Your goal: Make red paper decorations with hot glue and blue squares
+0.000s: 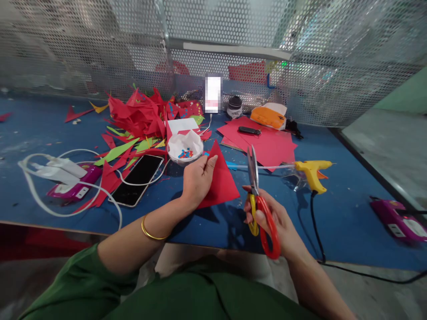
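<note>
From where I stand, the left hand (198, 182) is clamped on a red paper piece (223, 181), thumb on the near face and the other fingers mostly hidden. The paper is raised in front of the person, just above the near side of the blue table (347, 200), its point upward and its broad edge low. It may be folded; I can't tell for certain. The right hand (276, 218) is closed around the handles of the scissors (254, 189), one loop yellow and one red, with the blades pointing away from the body and only slightly parted. They stand just beside the paper, not touching it.

I take the step to be trimming that paper. To do it well, I'd keep the left thumb pressing firmly so any layers don't slide, and keep those fingers behind the line of the blades. The blades want opening wider, with the paper fed deep towards the pivot and turned by the left hand, so the scissors run straight. Thin card like this could crease if squeezed. Elbow room matters too: the lined bowl (180, 141) of small bits sits just behind the left hand, and the yellow glue gun (312, 172) lies off to the right.
</note>
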`<state>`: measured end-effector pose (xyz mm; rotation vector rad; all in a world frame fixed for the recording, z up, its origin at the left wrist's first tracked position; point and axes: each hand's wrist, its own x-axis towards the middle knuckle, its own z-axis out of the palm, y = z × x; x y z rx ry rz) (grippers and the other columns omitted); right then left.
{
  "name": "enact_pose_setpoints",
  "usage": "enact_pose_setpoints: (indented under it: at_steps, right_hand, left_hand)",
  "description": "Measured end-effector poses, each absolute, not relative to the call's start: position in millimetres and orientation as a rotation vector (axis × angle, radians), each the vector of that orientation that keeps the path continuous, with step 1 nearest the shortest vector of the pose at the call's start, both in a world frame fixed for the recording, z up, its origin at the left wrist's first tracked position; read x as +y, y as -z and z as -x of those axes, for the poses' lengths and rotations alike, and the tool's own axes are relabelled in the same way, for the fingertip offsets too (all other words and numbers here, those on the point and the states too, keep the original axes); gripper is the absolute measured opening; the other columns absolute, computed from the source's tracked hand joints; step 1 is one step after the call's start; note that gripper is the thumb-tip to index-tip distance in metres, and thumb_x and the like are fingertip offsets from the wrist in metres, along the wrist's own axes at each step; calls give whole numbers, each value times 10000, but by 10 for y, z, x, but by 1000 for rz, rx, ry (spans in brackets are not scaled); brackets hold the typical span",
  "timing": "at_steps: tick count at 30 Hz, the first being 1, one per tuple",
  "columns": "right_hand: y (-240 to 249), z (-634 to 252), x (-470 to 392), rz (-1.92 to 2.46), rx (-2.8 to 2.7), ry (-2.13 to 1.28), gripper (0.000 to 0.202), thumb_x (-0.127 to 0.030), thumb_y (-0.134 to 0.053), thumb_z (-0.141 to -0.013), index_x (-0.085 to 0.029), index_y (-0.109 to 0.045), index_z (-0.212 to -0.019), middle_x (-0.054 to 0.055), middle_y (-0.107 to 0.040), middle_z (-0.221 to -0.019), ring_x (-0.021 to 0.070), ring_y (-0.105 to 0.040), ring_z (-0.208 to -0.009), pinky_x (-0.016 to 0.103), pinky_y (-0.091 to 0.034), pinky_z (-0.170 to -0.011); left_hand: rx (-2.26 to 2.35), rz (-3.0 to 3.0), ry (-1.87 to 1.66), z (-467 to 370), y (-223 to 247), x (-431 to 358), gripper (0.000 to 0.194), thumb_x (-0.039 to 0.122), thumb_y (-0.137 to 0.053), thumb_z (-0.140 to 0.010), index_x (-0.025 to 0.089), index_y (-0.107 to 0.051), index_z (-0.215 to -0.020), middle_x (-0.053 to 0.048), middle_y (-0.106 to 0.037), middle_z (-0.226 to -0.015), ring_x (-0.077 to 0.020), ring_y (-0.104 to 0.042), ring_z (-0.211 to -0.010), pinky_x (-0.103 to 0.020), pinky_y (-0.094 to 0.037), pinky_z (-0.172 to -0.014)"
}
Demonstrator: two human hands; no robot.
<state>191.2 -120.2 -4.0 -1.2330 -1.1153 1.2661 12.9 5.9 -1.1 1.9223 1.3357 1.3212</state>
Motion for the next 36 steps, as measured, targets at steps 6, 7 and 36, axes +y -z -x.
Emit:
enact_pose_setpoints:
  at_steps: [6, 7, 36]
  right_hand:
    - [-93, -2017, -1349, 1351, -1367, -1260, 595, -603, -677, -800, -215, -598, -1245, 20, -582, -832, 115, -479, -616, 228, -441, -518]
    - [-103, -2014, -1359, 1369, -1389, -1258, 587, -603, -679, -797, -213, -610, -1231, 15, -574, -813, 117, -473, -617, 226, -429, -516]
    - [-65, -1817, -1259, 1463, -1425, -1154, 438, -565, -626, -842, -179, -700, -1035, -47, -395, -611, 96, -313, -527, 215, -311, -456]
  left_hand:
    - [1337, -1891, -1359, -110, -32, 97, 458, 394, -497, -945, 213, -300, -574, 69, -285, -510, -100, -269, -518, -275, -231, -520]
    - [1341, -1877, -1360, -107, -39, 100, 463, 390, -500, -945, 214, -293, -571, 69, -285, -510, -100, -267, -519, -275, -234, -522]
    - [1305, -1785, -1281, -117, -52, 38, 450, 426, -475, -938, 214, -295, -585, 61, -295, -538, -106, -292, -543, -279, -233, -541]
